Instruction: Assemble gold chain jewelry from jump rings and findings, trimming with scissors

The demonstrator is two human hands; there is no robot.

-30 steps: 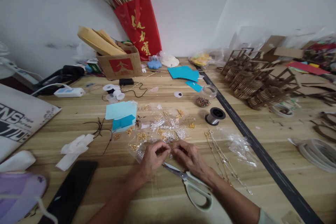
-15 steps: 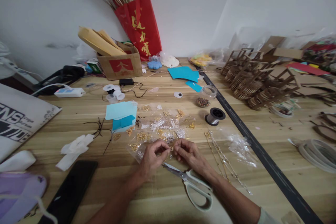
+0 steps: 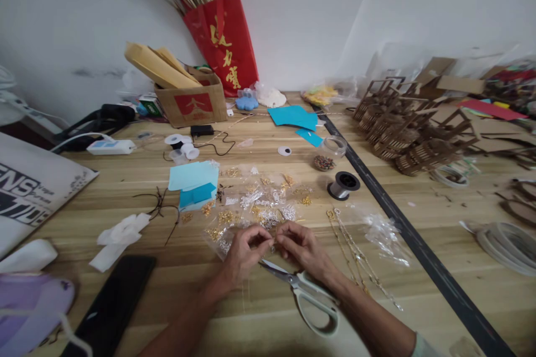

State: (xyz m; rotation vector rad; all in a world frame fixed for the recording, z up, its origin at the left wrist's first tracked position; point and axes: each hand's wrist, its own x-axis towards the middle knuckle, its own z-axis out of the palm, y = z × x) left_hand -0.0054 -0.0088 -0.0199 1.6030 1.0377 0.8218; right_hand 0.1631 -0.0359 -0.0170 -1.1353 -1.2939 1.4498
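Note:
My left hand (image 3: 250, 246) and my right hand (image 3: 300, 246) meet fingertip to fingertip, each closed in a pinch. Between them is a small jewellery piece (image 3: 273, 242), mostly hidden by the fingers. Just beyond the hands, clear bags of gold and silver jewellery findings (image 3: 268, 215) lie spread on the wooden table (image 3: 276, 318). Partly under my right wrist lie scissors (image 3: 312, 301) with pale handles, the blades pointing toward my left hand. Gold and silver chains (image 3: 354, 251) rest to the right of my right hand.
A wire spool (image 3: 347, 184) and a bead jar (image 3: 329, 156) stand right of the bags. Blue paper sheets (image 3: 195, 178) lie left. A dark phone (image 3: 113, 301) is near the front left. Brown wooden baskets (image 3: 410, 128) cluster at the right. Clear plastic bags (image 3: 384, 237) lie beyond the chains.
My two hands have drawn closer, so their fingertips now nearly touch. The small ring-like piece that showed between them is now mostly covered. The things on the table have not moved.

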